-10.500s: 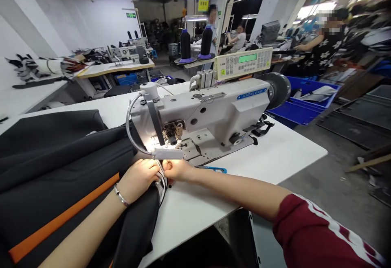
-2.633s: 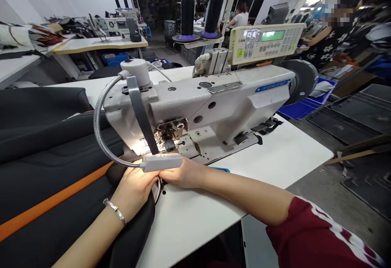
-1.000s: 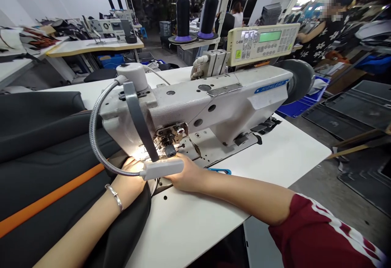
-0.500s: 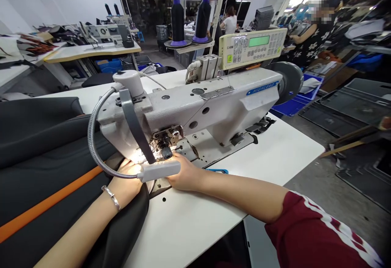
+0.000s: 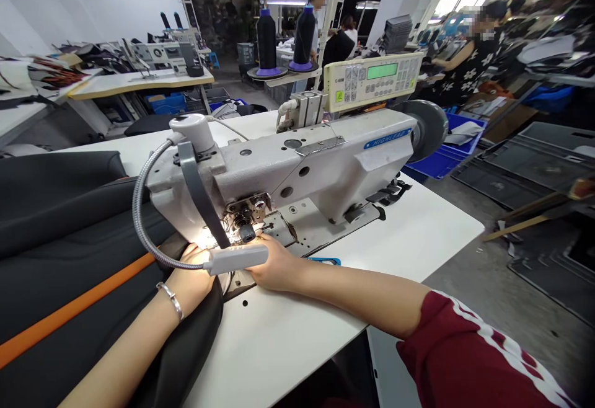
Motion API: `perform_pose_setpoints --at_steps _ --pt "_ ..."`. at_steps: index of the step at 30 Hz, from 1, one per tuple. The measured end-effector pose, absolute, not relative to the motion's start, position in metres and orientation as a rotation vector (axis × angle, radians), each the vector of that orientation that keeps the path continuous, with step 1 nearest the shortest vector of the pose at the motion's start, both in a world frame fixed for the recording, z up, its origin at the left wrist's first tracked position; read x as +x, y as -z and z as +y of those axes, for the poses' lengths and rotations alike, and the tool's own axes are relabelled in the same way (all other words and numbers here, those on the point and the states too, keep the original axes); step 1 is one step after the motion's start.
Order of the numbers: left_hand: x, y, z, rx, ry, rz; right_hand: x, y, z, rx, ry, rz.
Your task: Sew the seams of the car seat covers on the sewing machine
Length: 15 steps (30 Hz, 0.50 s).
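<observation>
A white sewing machine [image 5: 279,163] stands before me, its lamp lighting the needle area. My left hand [image 5: 193,281], with a silver bracelet [image 5: 170,299] at the wrist, is closed on the black fabric [image 5: 83,296] beside the needle. An orange strip [image 5: 83,299] runs across this fabric. My right hand [image 5: 274,265] reaches in from the other side, its fingers curled close to the presser foot. The white lamp head [image 5: 237,259] hides its fingertips and whatever they hold. Just behind my right wrist lies a blue-handled tool [image 5: 325,260].
A control panel [image 5: 372,81] and two black thread cones [image 5: 266,42] stand behind the machine. The lamp's metal gooseneck [image 5: 138,209] arches over my left hand. Grey crates [image 5: 548,154] and a blue bin [image 5: 432,160] sit right of the table. Several people work farther back.
The view has shifted slightly, so the machine appears a little farther left and its far end lower. Both hands stay beside the needle area, with no clear movement against the machine.
</observation>
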<state>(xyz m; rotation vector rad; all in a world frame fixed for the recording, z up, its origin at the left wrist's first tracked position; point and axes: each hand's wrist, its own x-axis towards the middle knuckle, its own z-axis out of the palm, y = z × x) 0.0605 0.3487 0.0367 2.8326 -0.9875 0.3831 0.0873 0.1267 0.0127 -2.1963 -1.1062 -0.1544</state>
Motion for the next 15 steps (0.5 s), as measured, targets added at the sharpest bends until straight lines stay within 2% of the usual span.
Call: perform_pose_setpoints --at_steps 9,15 --pt "0.069 -0.037 0.346 2.930 -0.238 -0.764 0.088 -0.017 0.131 -2.189 -0.047 -0.855" --pt "0.072 -0.034 0.346 2.929 -0.260 -0.709 0.089 -0.012 0.133 -2.219 0.025 -0.951"
